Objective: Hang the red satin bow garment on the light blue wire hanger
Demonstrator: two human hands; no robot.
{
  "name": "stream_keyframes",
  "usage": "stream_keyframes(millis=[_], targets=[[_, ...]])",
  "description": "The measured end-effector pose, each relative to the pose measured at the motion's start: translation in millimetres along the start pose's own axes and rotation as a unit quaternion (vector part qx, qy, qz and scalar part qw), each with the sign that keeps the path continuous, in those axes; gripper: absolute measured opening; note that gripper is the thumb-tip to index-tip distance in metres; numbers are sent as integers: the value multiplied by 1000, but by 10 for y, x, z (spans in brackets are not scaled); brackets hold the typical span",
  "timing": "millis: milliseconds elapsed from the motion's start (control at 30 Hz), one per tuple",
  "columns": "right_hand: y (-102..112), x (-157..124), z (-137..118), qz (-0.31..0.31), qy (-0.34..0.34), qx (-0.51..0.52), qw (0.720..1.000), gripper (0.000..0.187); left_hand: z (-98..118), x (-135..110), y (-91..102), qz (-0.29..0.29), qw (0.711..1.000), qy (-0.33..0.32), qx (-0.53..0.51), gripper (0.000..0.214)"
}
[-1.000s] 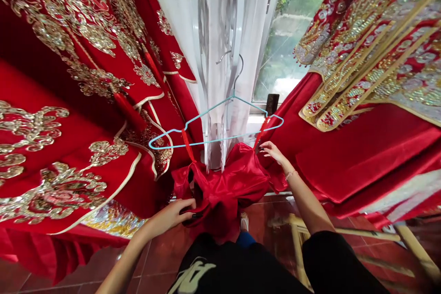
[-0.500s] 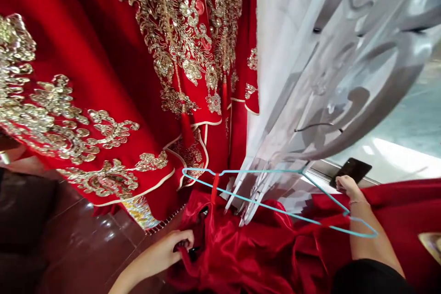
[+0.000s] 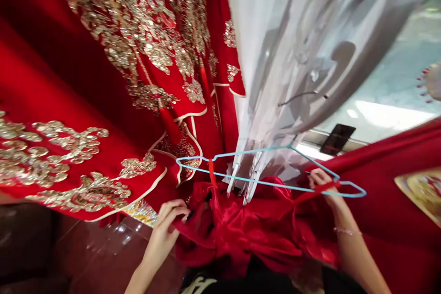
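A red satin dress (image 3: pixel 255 234) hangs bunched at my body, its straps looped over a light blue hanger (image 3: pixel 241 178). At the dress's left edge, my left hand (image 3: pixel 170 220) pinches a fold of the red fabric. My right hand (image 3: pixel 322 183) is closed at the hanger's right end, its fingers curled by the red strap (image 3: pixel 325 187) that passes in front of it. Part of the right hand's grip is hidden by the strap. A dark phone (image 3: pixel 337 139) lies apart from the right hand, on the ledge beyond it.
Red garments with gold sequin embroidery (image 3: pixel 155 55) hang at the left and ahead. White carved scrollwork (image 3: pixel 341 55) stands right of them, with white cloth (image 3: pixel 255 55) alongside. More red fabric (image 3: pixel 389 202) hangs at the right. Shiny dark red tiles (image 3: pixel 99 257) cover the floor.
My right hand has let go of the phone and moved back left to the strap on the hanger. The hanger has shifted slightly up and left in view.
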State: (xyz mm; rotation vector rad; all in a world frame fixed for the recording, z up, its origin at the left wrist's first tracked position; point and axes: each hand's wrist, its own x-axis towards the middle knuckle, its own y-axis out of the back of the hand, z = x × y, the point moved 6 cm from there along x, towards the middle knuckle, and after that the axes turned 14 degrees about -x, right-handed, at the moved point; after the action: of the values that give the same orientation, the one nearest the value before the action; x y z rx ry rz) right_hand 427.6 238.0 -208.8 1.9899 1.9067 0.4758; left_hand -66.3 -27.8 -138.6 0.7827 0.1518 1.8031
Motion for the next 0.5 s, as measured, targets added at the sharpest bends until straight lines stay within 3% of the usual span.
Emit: stream_keyframes(millis=[100,167,267,367,500], targets=[[-433,-827,91,-5,-53,7,999,45,67,78,233,128,987,-74,60,16],[-654,-1179,47,-9,-35,19,999,47,79,166,272,128,989,-67,29,16],[-789,-1473,49,-5,-17,17,1000,48,94,284,218,46,994,-31,-95,12],[-739,-1707,153,47,-22,3,999,47,140,329,187,-34,982,-13,-187,11],[-693,-2103,280,131,-16,-25,991,54,226,327,159,-208,959,-78,-174,22]])
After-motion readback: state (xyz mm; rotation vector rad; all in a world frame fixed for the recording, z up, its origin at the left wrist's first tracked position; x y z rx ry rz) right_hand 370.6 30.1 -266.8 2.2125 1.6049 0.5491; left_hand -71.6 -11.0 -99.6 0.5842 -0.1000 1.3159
